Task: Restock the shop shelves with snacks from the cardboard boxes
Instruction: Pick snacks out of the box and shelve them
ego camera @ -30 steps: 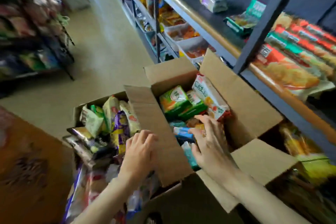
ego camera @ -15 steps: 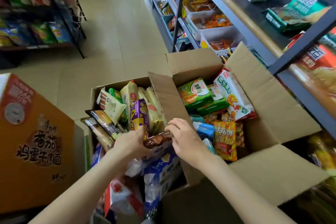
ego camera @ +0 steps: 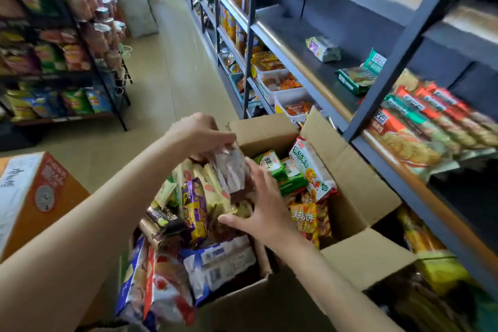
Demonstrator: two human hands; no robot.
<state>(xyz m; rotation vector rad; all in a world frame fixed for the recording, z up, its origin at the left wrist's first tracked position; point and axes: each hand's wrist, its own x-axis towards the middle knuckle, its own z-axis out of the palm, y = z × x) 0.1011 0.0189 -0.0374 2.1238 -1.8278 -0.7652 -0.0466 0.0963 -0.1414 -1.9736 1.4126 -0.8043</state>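
手指饼 on orange packet (ego camera: 304, 219); 果乐果香 on white packet (ego camera: 310, 167); rest blurred.

Tan shop floor (ego camera: 172, 94) carries open cardboard boxes (ego camera: 358, 197) of snacks beside the shelves (ego camera: 310, 43); an orange carton (ego camera: 35, 197) stands left.

Both hands (ego camera: 231, 170) hold brown pkt (ego camera: 233, 172).

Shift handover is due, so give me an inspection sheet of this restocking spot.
Surface: tan floor carries the boxes.
Job's things: open cardboard box packed with snacks; clear snack packet lifted above it; grey shelf mostly bare.
Clutter: orange carton at left.
Hands: left hand grips the packet's top; right hand open beside it.
Cables: nothing seen.
Surroundings: chip rack across the aisle.
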